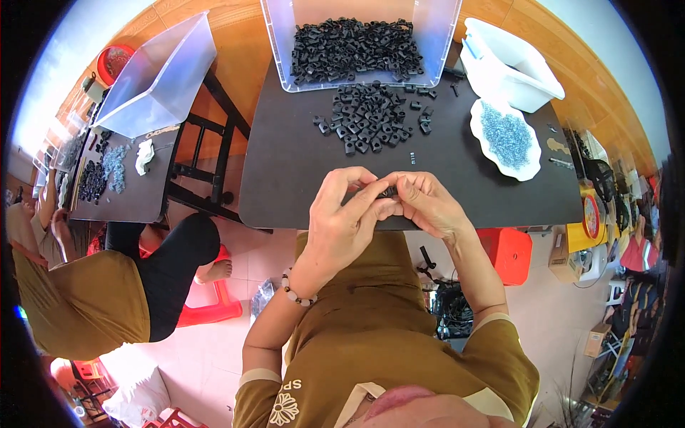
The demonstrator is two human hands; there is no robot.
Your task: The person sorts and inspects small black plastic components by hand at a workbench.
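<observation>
And here are both hands, brought together just over the near edge of the dark table, fingers bent and narrowed around one small black piece. The left hand pinches it from one side, the right hand meets it from the other with the thumb on top — the fingers cover so much that its exact shape is hard to tell. Beyond the fingertips lies a loose heap of black parts, a few strays at its right side, and behind that stands a clear bin with a thick layer of similar parts inside. Between heap and hands, a short row of tiny clear pieces sits on the tabletop. Over to the right, a white scalloped bowl carries a mound of small bluish clear pieces, with a white tub just behind it. A beaded bracelet circles the left wrist — and off to the left, a co-worker in a brown shirt sits at another table spread with black and bluish bits.
</observation>
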